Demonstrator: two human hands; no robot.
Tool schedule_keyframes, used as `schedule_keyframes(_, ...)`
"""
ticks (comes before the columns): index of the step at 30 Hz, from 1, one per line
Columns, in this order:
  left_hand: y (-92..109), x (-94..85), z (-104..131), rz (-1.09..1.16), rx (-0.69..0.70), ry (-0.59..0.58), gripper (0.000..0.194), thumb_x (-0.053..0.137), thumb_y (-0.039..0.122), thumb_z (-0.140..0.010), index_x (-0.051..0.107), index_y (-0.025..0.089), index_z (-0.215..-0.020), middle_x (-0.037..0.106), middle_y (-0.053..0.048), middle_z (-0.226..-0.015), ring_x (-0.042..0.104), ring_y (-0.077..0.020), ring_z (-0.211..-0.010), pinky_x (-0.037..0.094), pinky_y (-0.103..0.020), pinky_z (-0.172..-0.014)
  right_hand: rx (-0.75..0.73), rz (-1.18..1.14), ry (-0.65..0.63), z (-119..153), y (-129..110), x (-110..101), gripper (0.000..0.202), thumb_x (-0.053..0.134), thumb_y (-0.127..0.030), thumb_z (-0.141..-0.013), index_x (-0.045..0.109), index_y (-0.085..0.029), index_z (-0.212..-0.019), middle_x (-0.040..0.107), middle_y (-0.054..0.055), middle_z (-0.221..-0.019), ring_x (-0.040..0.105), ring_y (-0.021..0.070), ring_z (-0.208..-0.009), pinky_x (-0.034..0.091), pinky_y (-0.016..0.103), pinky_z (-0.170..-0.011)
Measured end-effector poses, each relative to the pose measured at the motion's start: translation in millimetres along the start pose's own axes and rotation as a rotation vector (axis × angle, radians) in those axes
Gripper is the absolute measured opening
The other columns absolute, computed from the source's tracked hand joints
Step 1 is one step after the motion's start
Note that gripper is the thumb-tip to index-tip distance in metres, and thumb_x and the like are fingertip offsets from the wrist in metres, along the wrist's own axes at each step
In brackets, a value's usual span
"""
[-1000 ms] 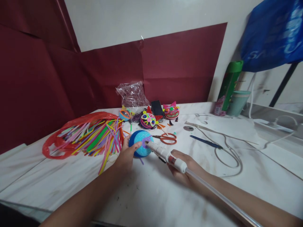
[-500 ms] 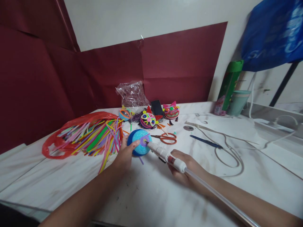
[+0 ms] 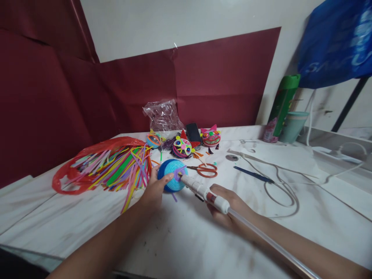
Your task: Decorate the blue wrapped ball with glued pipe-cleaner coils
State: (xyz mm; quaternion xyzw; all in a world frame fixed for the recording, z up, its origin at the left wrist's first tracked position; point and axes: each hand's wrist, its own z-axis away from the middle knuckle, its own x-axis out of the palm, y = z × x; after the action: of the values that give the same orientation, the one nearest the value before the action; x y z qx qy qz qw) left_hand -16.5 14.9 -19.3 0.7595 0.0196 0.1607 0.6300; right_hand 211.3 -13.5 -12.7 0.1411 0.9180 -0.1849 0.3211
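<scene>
My left hand (image 3: 156, 186) is closed around the left side of a ball (image 3: 171, 170) wound in rings of dark and light blue pipe cleaner. A purple pipe cleaner (image 3: 174, 197) lies on the ball's face and one end sticks out below. In my right hand (image 3: 222, 201) is a white hot glue gun (image 3: 200, 188), its nozzle against or very near the purple part. A long clear glue stick (image 3: 270, 241) runs out of the gun's back end, over my forearm. Just behind the nozzle lie orange-handled scissors (image 3: 207, 170).
At the left, a red plastic bag (image 3: 65, 186) spills colourful pipe cleaners (image 3: 116, 170). Decorated cat-face balls (image 3: 182, 148), a phone (image 3: 193, 133) and clear wrapping (image 3: 164, 116) stand at the back. Rightward are a dark blue tool (image 3: 252, 174), a cable (image 3: 293, 201), a green can (image 3: 283, 104) and a cup (image 3: 294, 126).
Almost nothing differs. The whole view has shifted very slightly, and both hands keep the ball and the glue gun in the same hold.
</scene>
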Motion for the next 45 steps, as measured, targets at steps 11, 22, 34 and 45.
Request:
schedule_keyframes(11, 12, 4.7, 4, 0.014, -0.033, -0.001, 0.06, 0.07, 0.031, -0.063, 0.045, 0.024, -0.117, 0.062, -0.002, -0.092, 0.06, -0.0162, -0.078, 0.048, -0.027, -0.067, 0.117, -0.049, -0.018, 0, -4, -5, 0.018, 0.045, -0.008, -0.076, 0.036, -0.021, -0.067, 0.048, 0.0, -0.062, 0.047, 0.0124, -0.058, 0.038, 0.022, -0.049)
schedule_keyframes(22, 4, 1.8, 1, -0.022, -0.014, -0.024, 0.059, 0.072, 0.032, -0.063, 0.046, 0.024, -0.116, 0.062, -0.003, -0.094, 0.06, -0.0159, -0.081, 0.048, -0.027, -0.071, 0.141, -0.096, -0.037, -2, -7, -8, 0.015, 0.046, -0.011, -0.078, 0.039, -0.021, -0.069, 0.049, 0.0, -0.065, 0.05, 0.012, -0.06, 0.039, 0.021, -0.048)
schedule_keyframes(34, 7, 2.7, 1, 0.01, -0.006, -0.008, 0.061, 0.072, 0.031, -0.061, 0.048, 0.024, -0.116, 0.064, -0.003, -0.094, 0.061, -0.0166, -0.08, 0.048, -0.028, -0.072, 0.133, -0.115, -0.01, -2, -8, -9, 0.015, 0.045, -0.012, -0.078, 0.037, -0.021, -0.068, 0.048, -0.001, -0.063, 0.049, 0.0119, -0.057, 0.038, 0.021, -0.047)
schedule_keyframes(45, 2, 3.0, 3, -0.02, -0.006, -0.03, 0.062, 0.071, 0.031, -0.063, 0.045, 0.024, -0.119, 0.062, -0.003, -0.095, 0.06, -0.0162, -0.081, 0.048, -0.028, -0.071, 0.137, -0.118, -0.038, 1, -3, -5, 0.014, 0.043, -0.013, -0.078, 0.038, -0.021, -0.068, 0.046, -0.001, -0.063, 0.049, 0.0125, -0.059, 0.038, 0.022, -0.049)
